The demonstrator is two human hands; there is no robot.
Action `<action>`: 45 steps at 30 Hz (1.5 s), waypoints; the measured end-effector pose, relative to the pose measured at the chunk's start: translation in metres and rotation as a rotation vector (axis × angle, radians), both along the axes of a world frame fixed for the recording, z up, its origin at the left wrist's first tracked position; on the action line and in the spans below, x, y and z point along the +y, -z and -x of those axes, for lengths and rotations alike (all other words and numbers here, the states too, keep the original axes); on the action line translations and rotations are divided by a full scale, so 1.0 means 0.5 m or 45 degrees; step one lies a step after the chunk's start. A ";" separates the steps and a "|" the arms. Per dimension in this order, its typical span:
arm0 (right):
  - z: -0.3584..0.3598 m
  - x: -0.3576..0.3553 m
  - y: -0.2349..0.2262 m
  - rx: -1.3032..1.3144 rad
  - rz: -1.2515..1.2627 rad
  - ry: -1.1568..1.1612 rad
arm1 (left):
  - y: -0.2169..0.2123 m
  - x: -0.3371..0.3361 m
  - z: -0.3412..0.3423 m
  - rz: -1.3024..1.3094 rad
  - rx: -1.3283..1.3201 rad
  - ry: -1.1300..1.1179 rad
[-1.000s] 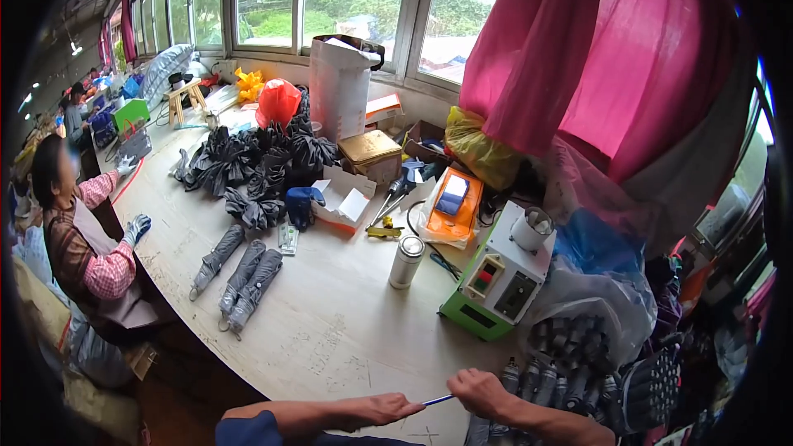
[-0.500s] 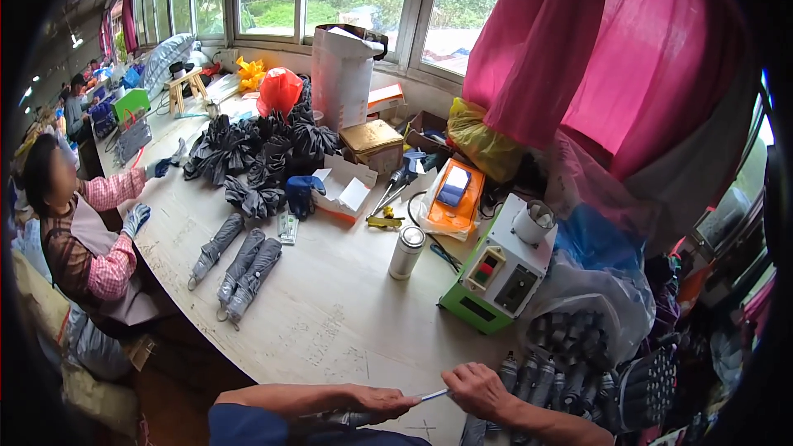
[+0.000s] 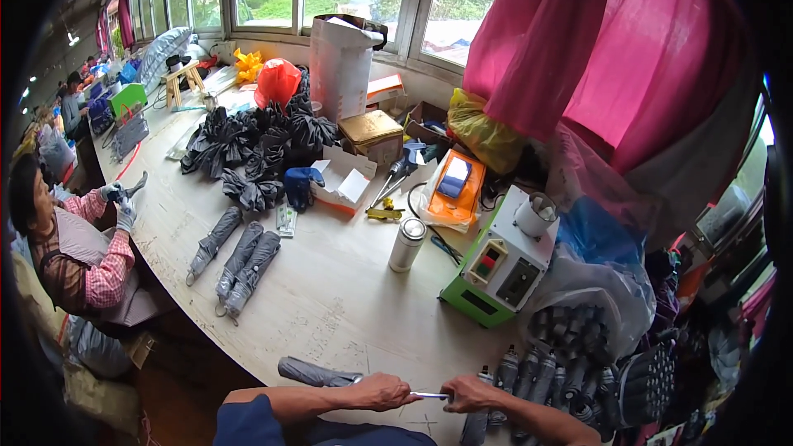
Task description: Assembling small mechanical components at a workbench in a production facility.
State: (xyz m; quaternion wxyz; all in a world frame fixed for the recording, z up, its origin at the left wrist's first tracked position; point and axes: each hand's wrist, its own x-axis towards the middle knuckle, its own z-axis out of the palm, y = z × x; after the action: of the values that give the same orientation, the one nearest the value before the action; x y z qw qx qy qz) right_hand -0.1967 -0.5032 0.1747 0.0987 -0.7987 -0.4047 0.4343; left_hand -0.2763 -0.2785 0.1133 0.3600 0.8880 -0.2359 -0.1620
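A thin pale rod [image 3: 429, 396] spans the gap between my two hands above the near table edge. My left hand [image 3: 385, 392] is closed round its left end, and my right hand [image 3: 469, 394] grips the right end. Just behind my left wrist lies a folded grey umbrella [image 3: 315, 373], pointing toward that hand. Whether rod and umbrella are joined is hidden by my fingers. To the right, several folded dark umbrellas [image 3: 537, 378] lie close beside my right forearm.
Three folded grey umbrellas [image 3: 248, 268] rest at left on the table [image 3: 330, 297]. A steel flask [image 3: 407, 245] stands before a green-and-white machine [image 3: 500, 260]. Black fabric bundles [image 3: 248, 144] are piled farther back. At far left sits a co-worker [image 3: 78, 239] holding a dark item.
The grey umbrella by my left hand has come into view from the near edge. My hands still grip the rod, now more level. The co-worker has drawn both hands together over the dark item.
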 end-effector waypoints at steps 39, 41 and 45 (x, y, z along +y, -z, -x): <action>-0.034 0.109 -0.002 0.274 -1.493 1.865 | -0.089 0.005 -0.024 -0.008 0.136 -0.401; -0.048 0.108 -0.036 0.389 -1.675 1.727 | -0.140 0.003 -0.019 0.207 0.182 -0.364; 0.011 0.106 -0.203 1.299 -2.307 0.816 | -0.230 0.016 -0.028 0.759 0.623 0.057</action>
State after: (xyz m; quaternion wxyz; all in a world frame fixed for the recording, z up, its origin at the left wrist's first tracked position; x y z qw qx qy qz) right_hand -0.2022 -0.4504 0.2760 0.9162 -0.2233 -0.2589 0.2091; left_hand -0.2622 -0.2705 0.2284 0.6443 0.6742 -0.1991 -0.3012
